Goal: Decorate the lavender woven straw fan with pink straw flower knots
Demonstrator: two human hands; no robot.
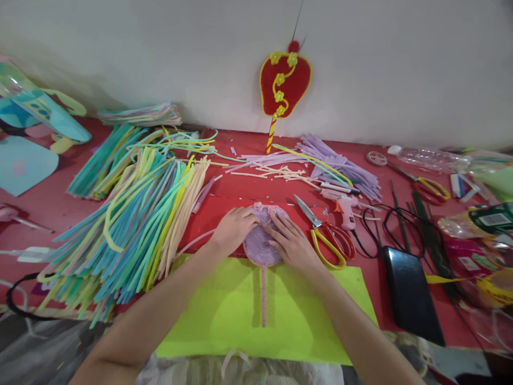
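Inward from the tabletop's (76,160) front edge, the right hand (295,245) is laid, fingers spread, on a rounded, ridged lilac disc (260,247); the left hand (234,229) is curved over its rim, any pinch indiscernible. Beneath the disc's slender pink stem (263,299), a smooth lime sheet (308,310) is laid; toward the left edge, fuzzy pipe cleaners (132,224) are heaped.

The purple fan (258,243) looks fuzzy and bumpy, the green sheet (216,299) is smooth and matt, maybe paper, the near scissors (317,223) have shiny metal blades (306,209), and the white-capped bottle (428,156) is clear, glossy plastic
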